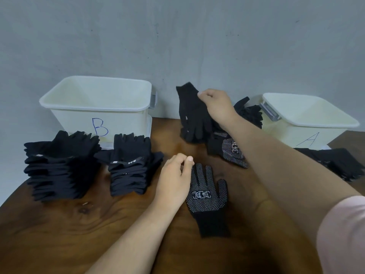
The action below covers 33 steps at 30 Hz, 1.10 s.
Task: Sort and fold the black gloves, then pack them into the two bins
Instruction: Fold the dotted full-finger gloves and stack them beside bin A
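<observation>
Our right hand (215,107) grips a plain glove (194,113) near its cuff, fingers dangling, above the loose pile (248,113) between bin B (94,99) and bin A (308,115). Our left hand (173,178) sits loosely curled and holds nothing, just beside the fingertips of the dotted glove (207,196) lying flat on the table (79,224). These gloves look light, soft and limp, and the dots probably grip rather than slide, so we judge a pinch at cuff and fingertips best for folding.

packing workstation: wooden table (79,224) against bare grey wall (177,36), lettered bin b (122,119) and bin a (286,135), stacked black gloves (61,165)
</observation>
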{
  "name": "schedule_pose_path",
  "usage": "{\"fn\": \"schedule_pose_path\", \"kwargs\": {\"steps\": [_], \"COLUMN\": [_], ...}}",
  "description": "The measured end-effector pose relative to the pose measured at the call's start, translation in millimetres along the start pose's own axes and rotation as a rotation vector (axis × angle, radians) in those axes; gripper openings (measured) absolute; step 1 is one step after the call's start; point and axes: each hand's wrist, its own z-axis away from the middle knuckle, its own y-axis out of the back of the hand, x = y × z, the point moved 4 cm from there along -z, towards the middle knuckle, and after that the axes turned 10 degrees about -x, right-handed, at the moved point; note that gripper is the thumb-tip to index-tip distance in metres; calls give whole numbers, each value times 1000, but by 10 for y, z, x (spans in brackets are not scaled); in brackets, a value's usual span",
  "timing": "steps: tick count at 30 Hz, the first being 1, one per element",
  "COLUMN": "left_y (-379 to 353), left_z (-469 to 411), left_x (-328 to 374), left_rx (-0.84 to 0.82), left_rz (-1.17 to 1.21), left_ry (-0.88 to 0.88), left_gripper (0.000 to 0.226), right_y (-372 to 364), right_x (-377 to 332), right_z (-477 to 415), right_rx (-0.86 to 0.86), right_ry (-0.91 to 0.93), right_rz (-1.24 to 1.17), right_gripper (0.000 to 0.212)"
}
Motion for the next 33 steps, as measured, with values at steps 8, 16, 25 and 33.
{"fn": "schedule_pose_path", "kwargs": {"steps": [8,16,25,33], "left_y": [7,39,56,73], "left_z": [5,41,52,63], "left_x": [-2,37,27,71], "left_rx": [30,76,70,10], "left_rz": [27,95,164,150], "left_ry": [-2,24,74,128], "left_gripper": [18,20,21,17], "right_y": [90,-29,-579,-1150], "right_x": [-153,-246,-143,31], "right_z": [103,193,257,183], "right_rx": [-98,-134,-408,-688], "right_ry": [12,131,124,139], "right_rz": [-192,103,483,892], "right_gripper": [33,22,21,49]}}
